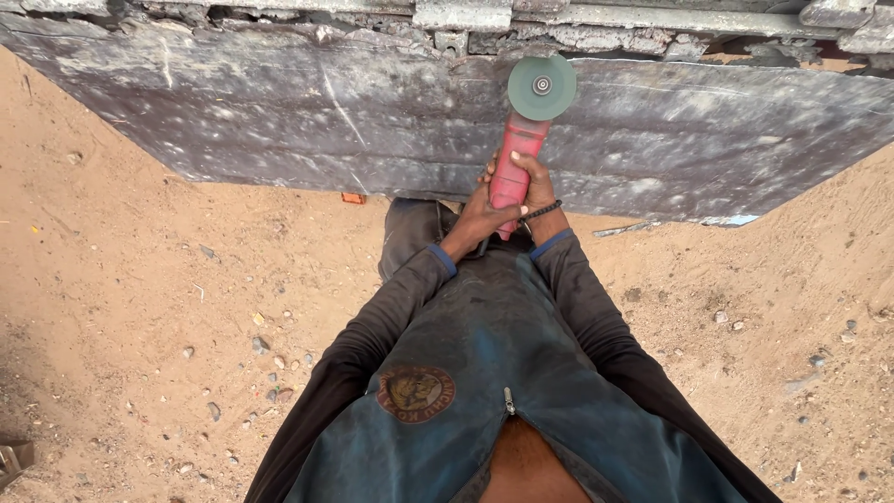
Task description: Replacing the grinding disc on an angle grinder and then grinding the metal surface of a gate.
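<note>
Both my hands grip a red angle grinder [515, 158] in front of my body. My left hand [484, 212] wraps the lower part of its body from the left. My right hand [535, 183] holds it from the right, a dark band on the wrist. The grinder's round grey-green disc [541, 87] lies against a large scratched dark metal plate [279, 121] that stands in front of me. I wear a dark long-sleeved jacket with a round emblem on the chest.
Sandy ground [140, 307] with scattered small stones spreads to both sides. Broken concrete and a metal bar [652, 19] run above the plate. A small orange piece [353, 197] lies at the plate's lower edge. A metal object [14, 458] sits at the bottom left.
</note>
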